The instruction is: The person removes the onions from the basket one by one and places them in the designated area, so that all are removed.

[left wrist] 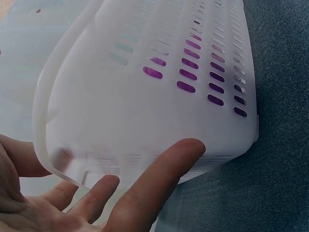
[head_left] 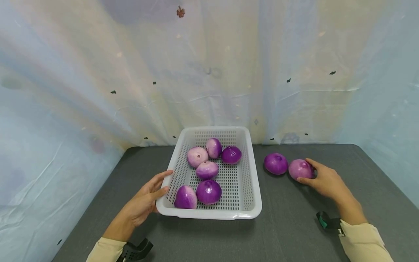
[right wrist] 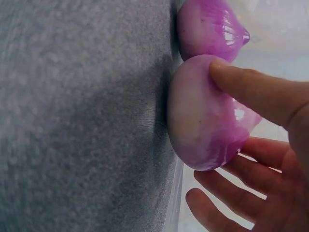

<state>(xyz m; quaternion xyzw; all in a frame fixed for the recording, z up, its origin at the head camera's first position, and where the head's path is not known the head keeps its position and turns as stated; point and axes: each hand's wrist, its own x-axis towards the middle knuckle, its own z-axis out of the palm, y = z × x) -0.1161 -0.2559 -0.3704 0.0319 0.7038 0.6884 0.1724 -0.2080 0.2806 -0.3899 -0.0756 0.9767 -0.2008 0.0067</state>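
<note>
A white slotted plastic basket (head_left: 254, 196) stands on the dark table, with several purple onions (head_left: 208, 192) inside. At its left front side my left hand (head_left: 141, 203) holds the rim, thumb over the edge and the other fingers along the outer wall. Two more onions sit side by side to the right of the basket. My right hand (head_left: 327, 182) grips the paler, pinkish one (right wrist: 198, 121) between thumb and fingers, low at the table surface. Its darker neighbour (head_left: 276, 163) is close against it on the left.
The grey-black tabletop (head_left: 278, 233) spreads around the basket. A pale patterned curtain (head_left: 209, 72) hangs behind the table and along its sides. Each wrist wears a black camera mount, the left one (head_left: 135, 251) near the table's front.
</note>
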